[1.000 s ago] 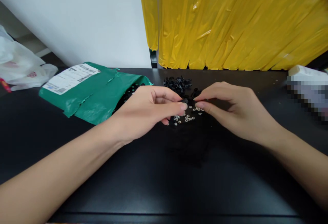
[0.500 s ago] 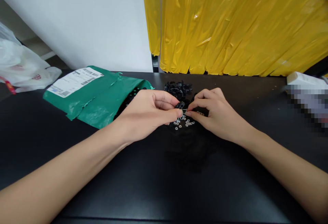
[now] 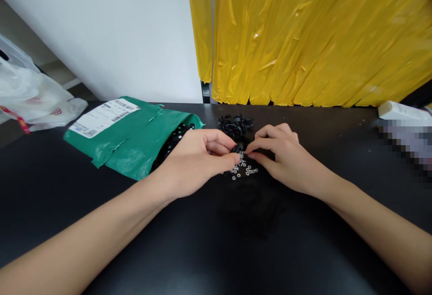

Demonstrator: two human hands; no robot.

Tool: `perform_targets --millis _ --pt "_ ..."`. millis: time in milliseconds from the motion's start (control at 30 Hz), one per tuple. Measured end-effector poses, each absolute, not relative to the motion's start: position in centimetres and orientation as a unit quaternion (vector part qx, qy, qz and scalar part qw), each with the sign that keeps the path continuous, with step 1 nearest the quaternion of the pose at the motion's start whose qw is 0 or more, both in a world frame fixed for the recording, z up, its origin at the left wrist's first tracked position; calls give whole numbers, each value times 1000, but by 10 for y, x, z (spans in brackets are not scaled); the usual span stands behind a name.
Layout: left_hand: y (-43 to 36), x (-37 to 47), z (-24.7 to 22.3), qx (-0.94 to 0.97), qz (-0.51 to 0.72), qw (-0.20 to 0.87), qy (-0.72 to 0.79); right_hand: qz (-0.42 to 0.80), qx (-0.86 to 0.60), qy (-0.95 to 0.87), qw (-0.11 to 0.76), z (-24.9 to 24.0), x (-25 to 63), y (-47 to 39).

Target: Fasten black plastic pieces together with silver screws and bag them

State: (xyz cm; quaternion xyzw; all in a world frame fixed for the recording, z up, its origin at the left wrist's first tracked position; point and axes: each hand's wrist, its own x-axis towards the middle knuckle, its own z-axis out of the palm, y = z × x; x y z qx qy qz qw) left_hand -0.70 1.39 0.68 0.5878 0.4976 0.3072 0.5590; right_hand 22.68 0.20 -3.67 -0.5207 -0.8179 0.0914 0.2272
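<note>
Between its thumb and fingers, my left hand (image 3: 199,162) grips a small black plastic part (image 3: 238,148). My right hand (image 3: 278,155) is closed in a pinch just right of that part, on what looks like a small silver screw, mostly covered by the fingertips. Below the fingertips, loose silver nuts (image 3: 249,171) and a few small screws lie on the black table (image 3: 216,241). A heap of black plastic pieces (image 3: 234,125) sits just beyond both hands.
Left of my left hand lies a torn green mailing bag (image 3: 135,133) with black parts in its mouth. A white plastic bag (image 3: 43,101) stands at far left, a white object (image 3: 403,110) at far right. A yellow plastic sheet (image 3: 286,38) and white panel (image 3: 118,29) rise behind.
The view has tilted slightly, so everything sits a little lower in the picture. Both hands keep their grips, and the right fingertips remain close beside the black plastic part.
</note>
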Motion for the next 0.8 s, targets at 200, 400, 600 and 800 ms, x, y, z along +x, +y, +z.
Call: perform_targets --millis 200,400,600,800 --pt "16 -10 4 603 303 533 509 91 -546 -803 219 -39 224 1" --pt "14 -8 1 624 299 525 495 93 -563 -795 208 -39 220 5" --pt "13 -5 1 635 303 512 493 121 -483 -789 360 -32 229 -2" --pt "7 -2 -5 635 307 540 458 307 -388 -734 465 -30 226 -14"
